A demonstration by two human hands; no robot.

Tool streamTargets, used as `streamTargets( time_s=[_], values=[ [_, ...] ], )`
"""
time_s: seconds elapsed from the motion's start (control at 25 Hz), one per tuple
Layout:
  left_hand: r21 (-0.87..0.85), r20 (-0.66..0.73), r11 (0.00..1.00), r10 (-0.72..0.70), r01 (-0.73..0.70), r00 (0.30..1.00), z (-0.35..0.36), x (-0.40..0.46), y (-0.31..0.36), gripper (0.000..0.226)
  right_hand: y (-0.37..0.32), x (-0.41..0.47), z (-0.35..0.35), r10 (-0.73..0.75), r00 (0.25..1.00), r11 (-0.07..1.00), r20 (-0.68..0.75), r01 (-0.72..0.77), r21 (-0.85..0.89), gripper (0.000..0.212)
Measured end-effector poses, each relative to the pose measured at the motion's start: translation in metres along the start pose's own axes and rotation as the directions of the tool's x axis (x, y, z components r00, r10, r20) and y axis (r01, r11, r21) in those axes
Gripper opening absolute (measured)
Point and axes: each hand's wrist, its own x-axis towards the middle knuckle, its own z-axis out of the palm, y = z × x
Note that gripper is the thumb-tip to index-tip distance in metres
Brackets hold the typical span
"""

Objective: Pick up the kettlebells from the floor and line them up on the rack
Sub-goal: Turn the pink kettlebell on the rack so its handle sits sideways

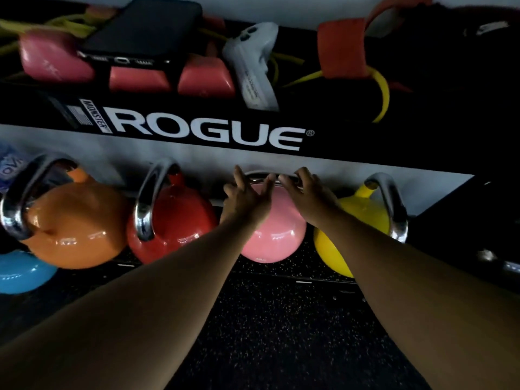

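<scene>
Four kettlebells with steel handles stand in a row on the low shelf under the black rack beam (pixel 351 142): orange (pixel 76 229), red (pixel 180 220), pink (pixel 278 240) and yellow (pixel 363 215). A blue kettlebell (pixel 22 271) sits lower at the far left, partly cut off. Both my hands are at the pink kettlebell's handle. My left hand (pixel 244 198) has its fingers spread, with the tips touching the handle. My right hand (pixel 309 195) curls over the handle's right part. My forearms hide part of the pink and yellow bells.
The top shelf holds a black phone (pixel 146 29), a white controller (pixel 250 60), small pink weights (pixel 56 57), orange straps (pixel 340 49) and yellow bands. Speckled black rubber floor (pixel 281 333) lies below me. A dark object with a metal part (pixel 492 263) is at the right.
</scene>
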Motion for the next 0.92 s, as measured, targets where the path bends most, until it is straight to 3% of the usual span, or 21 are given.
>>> streamTargets(
  time_s=[0.12, 0.2, 0.28, 0.4, 0.52, 0.6, 0.76, 0.92],
  values=[
    [-0.130, 0.027, 0.983, 0.136, -0.131, 0.990, -0.003, 0.015, -0.004, 0.086, -0.011, -0.016, 0.011, 0.144, 0.976, 0.984, -0.163, -0.124, 0.126, 0.051],
    [-0.263, 0.085, 0.940, 0.248, -0.218, 0.965, -0.010, 0.031, -0.009, 0.089, -0.017, -0.036, 0.023, 0.180, 0.945, 0.973, -0.275, -0.129, 0.192, 0.045],
    [-0.405, 0.075, 0.894, 0.241, -0.191, 0.968, -0.004, 0.030, -0.012, 0.083, -0.012, -0.048, 0.023, 0.195, 0.950, 0.941, -0.244, -0.111, 0.319, 0.038],
    [-0.489, 0.033, 0.848, 0.251, -0.203, 0.967, 0.017, 0.023, -0.008, 0.068, -0.013, -0.044, 0.015, 0.252, 0.961, 0.776, -0.112, -0.131, 0.617, 0.034],
    [-0.558, 0.105, 0.813, 0.267, -0.165, 0.958, 0.015, 0.035, -0.009, 0.082, -0.032, -0.053, 0.035, 0.277, 0.953, 0.731, -0.123, -0.126, 0.671, 0.037],
    [-0.587, 0.154, 0.794, 0.300, -0.157, 0.941, 0.013, 0.045, -0.009, 0.083, -0.038, -0.055, 0.043, 0.298, 0.953, 0.620, -0.044, -0.158, 0.769, 0.043],
    [-0.586, 0.144, 0.791, 0.315, -0.176, 0.938, 0.020, 0.049, -0.008, 0.065, -0.037, -0.045, 0.038, 0.288, 0.957, 0.465, -0.019, -0.123, 0.877, 0.041],
    [-0.674, 0.216, 0.735, 0.293, -0.075, 0.931, 0.016, 0.056, 0.004, 0.059, -0.051, -0.049, 0.054, 0.319, 0.947, 0.485, -0.039, -0.127, 0.865, 0.045]
  ],
)
